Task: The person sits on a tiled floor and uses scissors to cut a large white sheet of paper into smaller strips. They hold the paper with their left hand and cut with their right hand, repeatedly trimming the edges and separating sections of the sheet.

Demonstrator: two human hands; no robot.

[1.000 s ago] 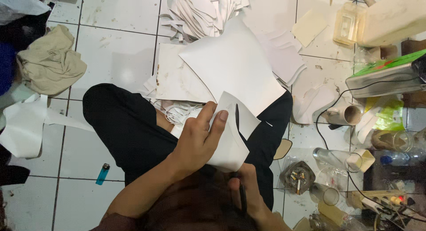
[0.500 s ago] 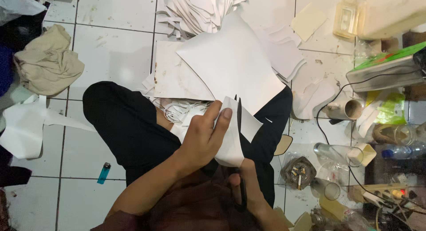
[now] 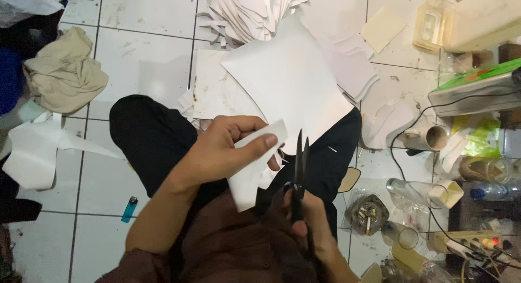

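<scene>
Seated on a tiled floor, a person's left hand (image 3: pixel 228 150) pinches a paper piece (image 3: pixel 255 163) over the lap while the right hand (image 3: pixel 304 218) grips nearly closed scissors (image 3: pixel 298 169) just beside it; steady, taut paper likely cuts cleanest.

Left forearm angles up from lower left, left hand (image 3: pixel 228 147) curled with thumb on top and fingers pinched closed, while right hand (image 3: pixel 304 218) sits low near the body, fingers wrapped in a closed grip, wrist bent.
</scene>
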